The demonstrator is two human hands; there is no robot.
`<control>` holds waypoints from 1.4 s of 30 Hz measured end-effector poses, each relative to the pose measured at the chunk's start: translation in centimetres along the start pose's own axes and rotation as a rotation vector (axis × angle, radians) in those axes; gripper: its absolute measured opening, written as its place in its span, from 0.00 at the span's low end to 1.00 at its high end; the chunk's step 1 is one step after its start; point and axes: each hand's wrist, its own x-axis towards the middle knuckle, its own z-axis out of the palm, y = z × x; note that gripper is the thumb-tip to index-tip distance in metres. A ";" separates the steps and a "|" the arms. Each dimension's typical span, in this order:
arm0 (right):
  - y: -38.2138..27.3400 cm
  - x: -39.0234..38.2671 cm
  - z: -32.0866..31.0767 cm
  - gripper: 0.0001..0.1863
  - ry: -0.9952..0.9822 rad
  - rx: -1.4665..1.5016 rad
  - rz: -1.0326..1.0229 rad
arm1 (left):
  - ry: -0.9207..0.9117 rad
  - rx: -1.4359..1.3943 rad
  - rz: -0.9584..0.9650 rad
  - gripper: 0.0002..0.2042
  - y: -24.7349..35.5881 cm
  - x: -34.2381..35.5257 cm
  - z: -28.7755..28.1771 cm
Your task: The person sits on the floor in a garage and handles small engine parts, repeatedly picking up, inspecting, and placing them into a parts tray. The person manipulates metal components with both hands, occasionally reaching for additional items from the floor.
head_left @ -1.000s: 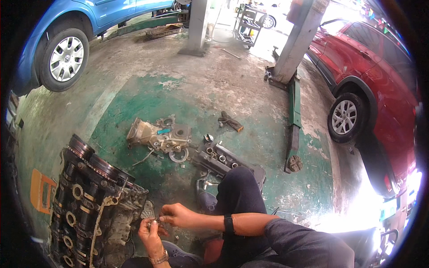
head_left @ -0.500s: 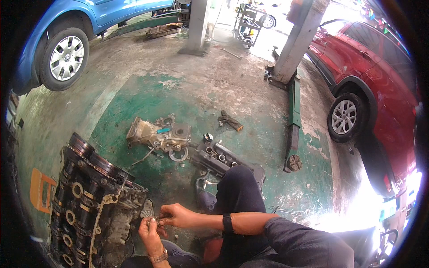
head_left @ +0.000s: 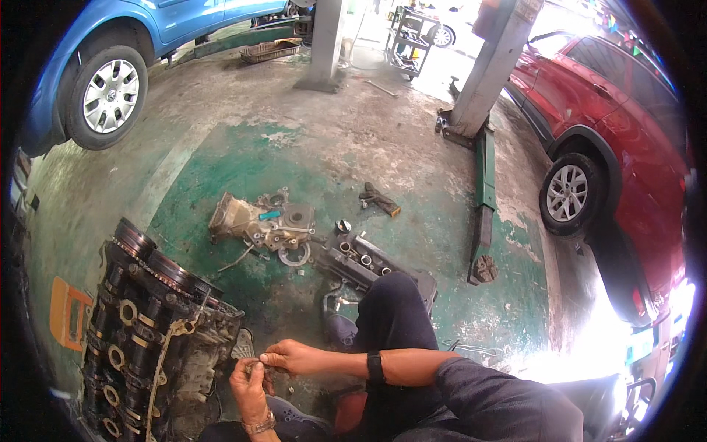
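Note:
My left hand (head_left: 250, 387) and my right hand (head_left: 283, 359) meet low in the picture, both closed with pinched fingertips on something small that I cannot make out. They are just right of a large dark engine head (head_left: 132, 342) with round openings and a chain over its sprockets (head_left: 166, 272). On the green floor ahead lie a dirty aluminium cover (head_left: 294, 219) with a teal item (head_left: 269, 215) on it, a black valve cover (head_left: 401, 283) beyond my raised knee, and a dark crumpled item (head_left: 379, 199), possibly gloves.
An orange stool-like object (head_left: 62, 317) is behind the engine head. A blue car (head_left: 177, 15) stands at upper left, a red car (head_left: 641, 184) at right. Grey lift posts (head_left: 328, 44), a green lift arm (head_left: 486, 166) and a tool trolley (head_left: 407, 44) stand ahead.
My fingers have shifted slightly around the small item between them, the right fingertips moving a little to the left. The surroundings look the same.

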 end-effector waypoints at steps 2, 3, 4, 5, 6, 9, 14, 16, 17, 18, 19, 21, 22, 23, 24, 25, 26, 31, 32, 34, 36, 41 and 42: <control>0.1 0.0 0.2 0.24 0.005 0.032 0.000 | -0.014 0.002 0.013 0.02 0.0 0.0 0.0; 0.1 0.0 0.3 0.24 0.007 0.040 -0.010 | -0.021 -0.003 0.025 0.02 0.0 0.1 -0.1; 0.1 0.0 0.3 0.23 0.005 0.050 -0.010 | -0.019 -0.011 0.029 0.02 0.0 0.1 -0.1; 0.2 0.0 0.4 0.23 0.014 0.033 -0.040 | 0.010 -0.025 0.037 0.02 0.0 0.1 0.0; 0.2 0.1 0.4 0.23 0.019 0.018 -0.058 | 0.049 -0.042 0.038 0.02 -0.1 0.1 0.1; 0.2 0.2 0.3 0.21 0.020 -0.022 -0.051 | 0.106 -0.072 0.041 0.03 -0.1 0.2 0.3; 0.2 0.4 0.3 0.18 0.111 -0.224 -0.221 | 0.153 -0.102 0.010 0.04 -0.3 0.4 0.4; 0.3 0.4 0.4 0.16 0.124 -0.232 -0.241 | 0.165 -0.106 0.001 0.05 -0.5 0.4 0.4; 0.3 0.4 0.4 0.16 0.149 -0.249 -0.274 | 0.166 -0.110 0.006 0.05 -0.5 0.5 0.4; 0.3 0.4 0.4 0.16 0.165 -0.265 -0.302 | 0.166 -0.114 0.010 0.05 -0.6 0.5 0.3; 0.4 0.4 0.3 0.15 0.183 -0.272 -0.342 | 0.166 -0.119 0.015 0.05 -0.7 0.6 0.3; 0.4 0.4 0.3 0.14 0.221 -0.325 -0.365 | 0.220 -0.138 -0.002 0.06 -0.8 0.7 0.3; 0.3 0.4 0.3 0.13 0.235 -0.358 -0.360 | 0.247 -0.147 -0.011 0.06 -0.8 0.7 0.3; 0.3 0.3 0.3 0.13 0.246 -0.314 -0.350 | 0.255 -0.160 -0.007 0.06 -0.8 0.8 0.3; 0.3 0.3 0.2 0.13 0.251 -0.282 -0.318 | 0.263 -0.173 -0.003 0.07 -0.7 0.8 0.3; 0.2 0.2 0.2 0.13 0.254 -0.240 -0.298 | 0.272 -0.186 0.000 0.07 -0.6 0.7 0.3; 0.1 0.2 0.1 0.13 0.246 -0.263 -0.283 | 0.253 -0.151 -0.002 0.07 -0.5 0.7 0.3; -0.2 0.2 -0.1 0.13 0.186 -0.255 -0.319 | 0.189 -0.052 0.041 0.08 -0.6 0.5 0.2; -0.3 0.2 -0.2 0.13 0.169 -0.269 -0.310 | 0.213 -0.054 0.042 0.08 -0.7 0.6 0.2; -0.4 0.1 -0.2 0.13 0.137 -0.301 -0.298 | 0.262 -0.058 0.044 0.08 -1.1 0.7 0.0; -0.5 0.0 -0.2 0.13 0.135 -0.282 -0.302 | 0.317 -0.034 0.077 0.08 -1.4 1.0 -0.2; -0.8 -0.1 -0.3 0.14 0.069 -0.295 -0.298 | 0.348 0.140 0.184 0.09 -1.3 1.0 0.1; -0.8 -0.1 -0.3 0.14 0.050 -0.310 -0.277 | 0.336 0.234 0.242 0.09 -1.0 1.0 0.3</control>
